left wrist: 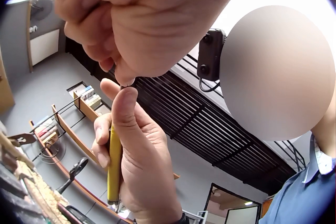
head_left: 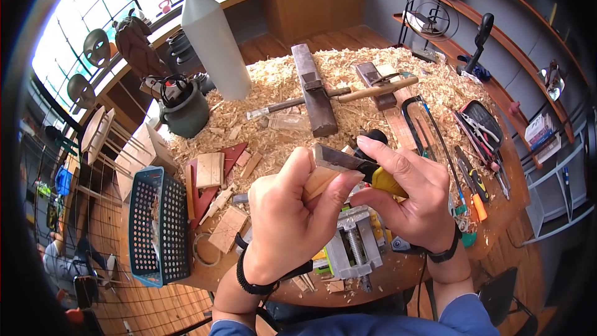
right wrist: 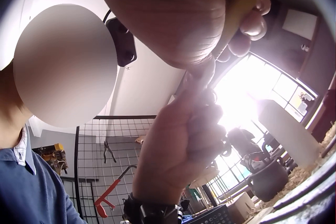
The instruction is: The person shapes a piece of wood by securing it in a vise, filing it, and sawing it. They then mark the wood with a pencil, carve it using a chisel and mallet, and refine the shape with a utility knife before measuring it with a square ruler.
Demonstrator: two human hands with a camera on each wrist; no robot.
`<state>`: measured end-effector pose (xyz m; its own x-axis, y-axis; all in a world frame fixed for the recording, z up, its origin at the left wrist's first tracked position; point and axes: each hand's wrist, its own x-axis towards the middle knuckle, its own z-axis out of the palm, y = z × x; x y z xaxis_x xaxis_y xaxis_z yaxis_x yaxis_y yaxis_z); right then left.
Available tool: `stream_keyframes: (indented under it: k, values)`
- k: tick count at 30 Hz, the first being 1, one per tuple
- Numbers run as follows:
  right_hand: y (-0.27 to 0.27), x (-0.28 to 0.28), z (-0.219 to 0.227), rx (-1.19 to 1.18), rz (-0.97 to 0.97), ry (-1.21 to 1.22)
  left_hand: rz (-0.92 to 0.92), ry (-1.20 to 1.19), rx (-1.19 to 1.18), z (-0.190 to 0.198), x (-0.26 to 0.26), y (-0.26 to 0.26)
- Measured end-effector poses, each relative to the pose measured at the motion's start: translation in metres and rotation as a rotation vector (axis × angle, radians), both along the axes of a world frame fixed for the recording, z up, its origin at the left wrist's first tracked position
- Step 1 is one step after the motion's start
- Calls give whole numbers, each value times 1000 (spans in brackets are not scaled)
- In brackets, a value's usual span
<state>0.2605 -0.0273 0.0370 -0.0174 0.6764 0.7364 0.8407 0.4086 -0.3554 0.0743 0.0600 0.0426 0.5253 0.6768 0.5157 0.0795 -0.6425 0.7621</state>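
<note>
Both hands are raised close together over the near side of the table. My left hand (head_left: 289, 211) grips a small wooden block (head_left: 320, 182) between thumb and fingers; its upper face looks dark grey. A yellow-handled knife (head_left: 387, 182) lies in my right hand (head_left: 413, 186), fingers curled round it, its black front end pointing at the block. The left thumb tip reaches to the tool's front end. In the left wrist view, the yellow handle (left wrist: 114, 169) runs down along the right palm. The right wrist view hides the block behind the hands. Below the hands stands a metal vise (head_left: 356, 246).
Wood shavings (head_left: 267, 130) cover much of the table, with a wooden plane (head_left: 314, 90) and a mallet (head_left: 373, 90) on them. A perforated basket (head_left: 158, 230) stands left, beside wood offcuts (head_left: 229, 227). Pliers (head_left: 482, 129) and a hacksaw (head_left: 435, 134) lie right. A tall pale bottle (head_left: 214, 43) stands behind.
</note>
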Motion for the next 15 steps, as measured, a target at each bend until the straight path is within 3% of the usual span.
stream_keyframes:
  k: [5,15]
  values:
    - [0,2,-2,-32,67,49,-65,-23,41,3,2,-2]
    - [1,1,-5,9,14,-22,45,52,52,-1,1,-3]
